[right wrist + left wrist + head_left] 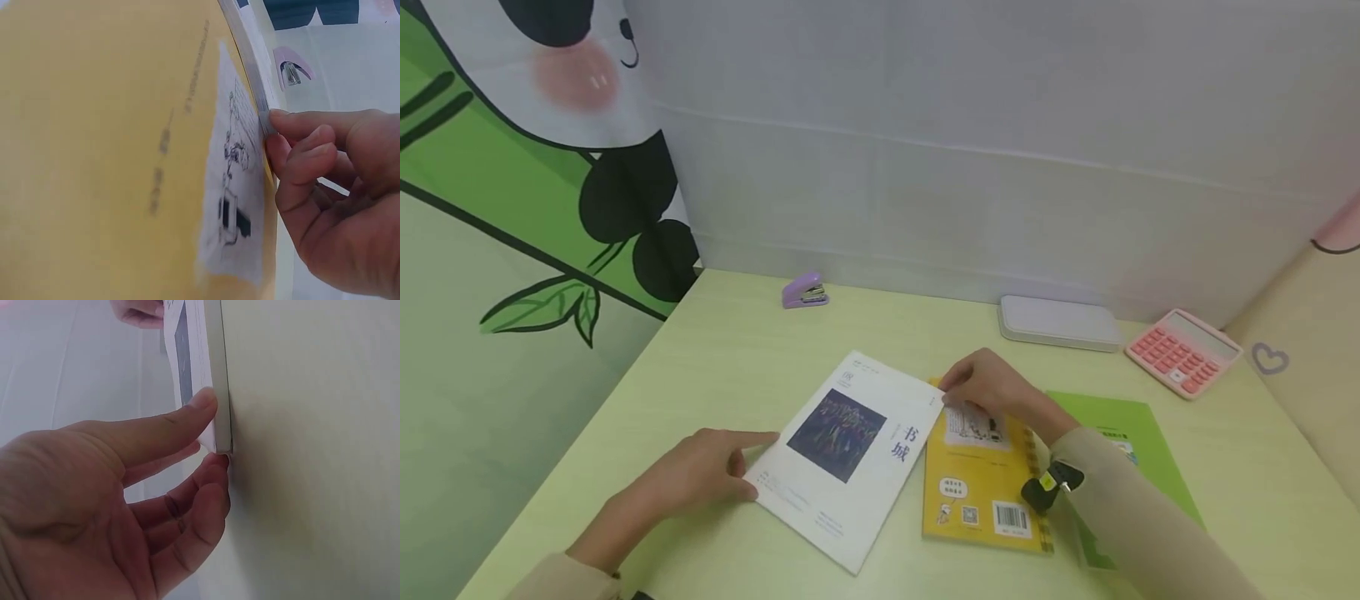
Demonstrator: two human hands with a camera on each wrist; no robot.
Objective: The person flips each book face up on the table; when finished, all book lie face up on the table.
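White book (850, 454): laid flat on table (715, 367), overlapping yellow book (977, 487).
Left hand (700, 475): near corner pinched by thumb and fingers.
Right hand (992, 387): far corner gripped by curled fingers.

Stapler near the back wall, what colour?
Light purple. The stapler shows best in the head view, lying on the pale green table.

green folder (1138, 433) mostly hidden under right sleeve and yellow book (977, 487), yellow book's left edge covered by white magazine (850, 454), its print blurred in right wrist view, magazine's small text unreadable
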